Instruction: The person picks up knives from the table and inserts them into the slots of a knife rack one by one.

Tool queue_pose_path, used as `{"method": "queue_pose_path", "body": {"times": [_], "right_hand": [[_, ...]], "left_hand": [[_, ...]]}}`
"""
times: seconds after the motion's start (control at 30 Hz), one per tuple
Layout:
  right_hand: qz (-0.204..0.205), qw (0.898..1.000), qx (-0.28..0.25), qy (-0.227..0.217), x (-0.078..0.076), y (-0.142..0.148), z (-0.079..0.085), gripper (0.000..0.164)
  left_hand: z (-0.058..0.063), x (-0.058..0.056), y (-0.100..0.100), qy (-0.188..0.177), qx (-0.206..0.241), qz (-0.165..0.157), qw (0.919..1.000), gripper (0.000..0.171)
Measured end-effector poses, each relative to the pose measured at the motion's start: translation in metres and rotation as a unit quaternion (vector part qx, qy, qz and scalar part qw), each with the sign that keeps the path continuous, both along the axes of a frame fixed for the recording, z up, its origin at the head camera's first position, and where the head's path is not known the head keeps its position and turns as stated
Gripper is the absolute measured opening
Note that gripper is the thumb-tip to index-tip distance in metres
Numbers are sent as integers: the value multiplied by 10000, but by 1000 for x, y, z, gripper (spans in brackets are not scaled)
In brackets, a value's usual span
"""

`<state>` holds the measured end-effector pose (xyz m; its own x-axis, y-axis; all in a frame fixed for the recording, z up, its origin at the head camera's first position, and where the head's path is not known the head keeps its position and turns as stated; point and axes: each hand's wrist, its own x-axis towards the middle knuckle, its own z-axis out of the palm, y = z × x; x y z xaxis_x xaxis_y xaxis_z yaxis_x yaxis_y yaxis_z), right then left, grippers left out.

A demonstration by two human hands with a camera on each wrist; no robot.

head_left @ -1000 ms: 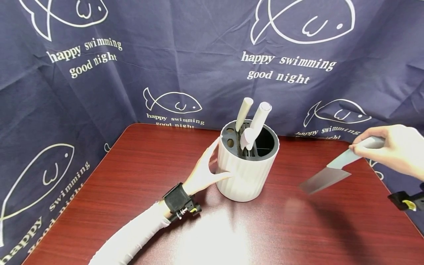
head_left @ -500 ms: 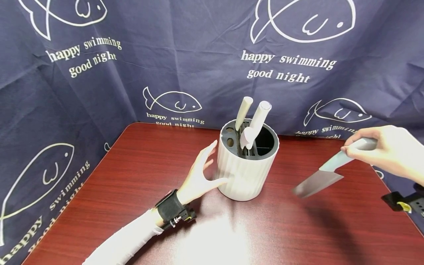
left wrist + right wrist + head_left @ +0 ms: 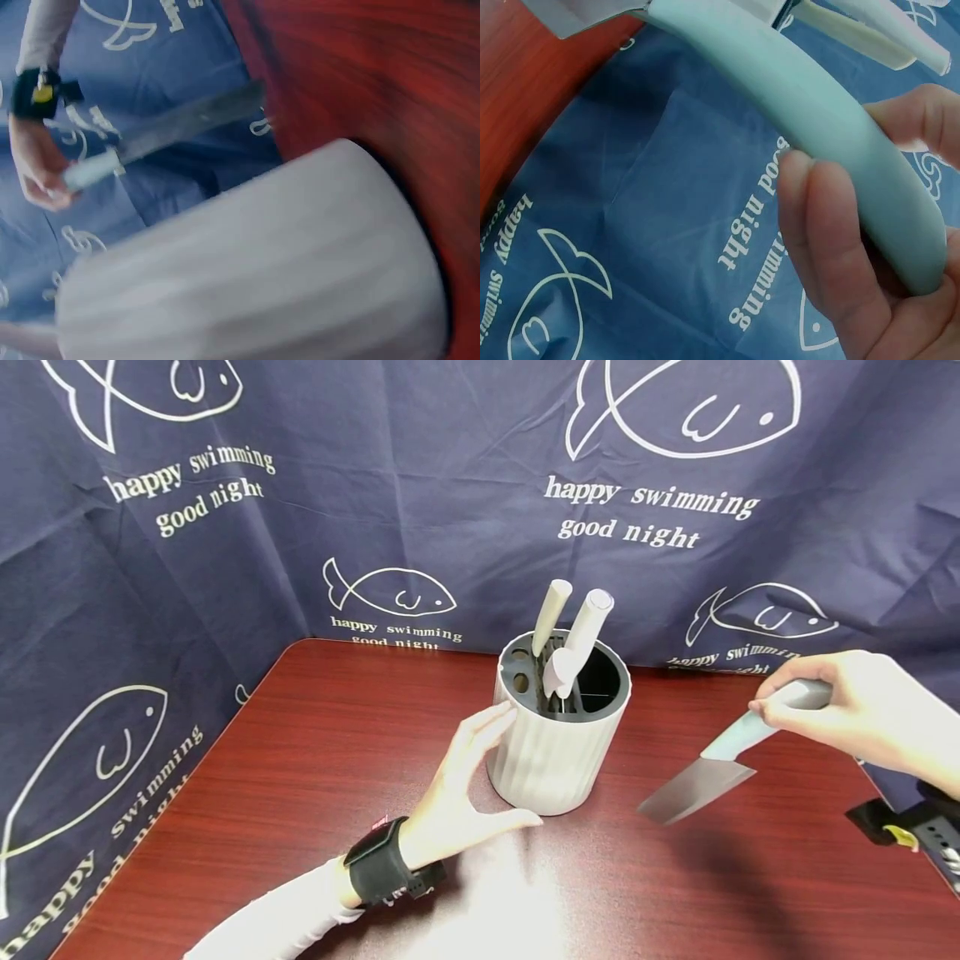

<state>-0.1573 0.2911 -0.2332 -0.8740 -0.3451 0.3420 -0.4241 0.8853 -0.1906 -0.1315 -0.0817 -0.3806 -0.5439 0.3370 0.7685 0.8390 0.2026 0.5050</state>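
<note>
My right hand [image 3: 870, 714] grips a kitchen knife [image 3: 738, 735] by its pale blue handle. The broad blade points down and left over the table, apart from the ribbed white knife holder [image 3: 555, 764]. Close up in the right wrist view, fingers and thumb wrap the knife handle [image 3: 780, 90]. My left hand [image 3: 446, 814] is beside the holder's near left side, thumb and fingers spread; whether the fingertips touch it I cannot tell. Standing in the holder's dark top are a cream handle [image 3: 552, 614], a white handle [image 3: 588, 631] and a shorter pale handle [image 3: 561, 672].
The holder's top has round holes at its left and a wide dark compartment [image 3: 603, 681] at its right. A reddish-brown wooden table [image 3: 360, 727] lies beneath. Behind it hangs a blue cloth [image 3: 480, 527] with fish prints.
The right hand has carried the knife left, closer to the holder, and slightly down. The left hand has drawn back from the holder's side toward its front, lower in view.
</note>
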Motion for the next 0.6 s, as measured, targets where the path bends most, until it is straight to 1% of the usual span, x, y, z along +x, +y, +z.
{"method": "queue_pose_path", "body": {"times": [0.07, 0.17, 0.27, 0.4, 0.47, 0.53, 0.6], "right_hand": [[31, 10000, 16, -1, 1, -2, 0, 13], [96, 9999, 61, 56, 1, -3, -2, 14], [200, 9997, 66, 115, 1, -3, -3, 15], [340, 9993, 81, 142, 2, -5, -5, 17], [378, 9991, 117, 149, 2, -6, -5, 18], [405, 9989, 162, 183, 3, -7, -5, 19], [447, 9986, 178, 213, 4, -9, -6, 20]], "left_hand": [[3, 3, 6, 277, -164, 5, 9995, 102], [6, 7, 14, 435, -381, -50, 9983, 103], [6, 10, 24, 416, -551, -102, 9976, 104], [3, 15, 37, 372, -786, -71, 9962, 103], [1, 15, 45, 340, -851, -182, 9956, 101], [0, 14, 52, 253, -866, -405, 9951, 99], [-1, 13, 59, -20, -860, -714, 9937, 97]]}}
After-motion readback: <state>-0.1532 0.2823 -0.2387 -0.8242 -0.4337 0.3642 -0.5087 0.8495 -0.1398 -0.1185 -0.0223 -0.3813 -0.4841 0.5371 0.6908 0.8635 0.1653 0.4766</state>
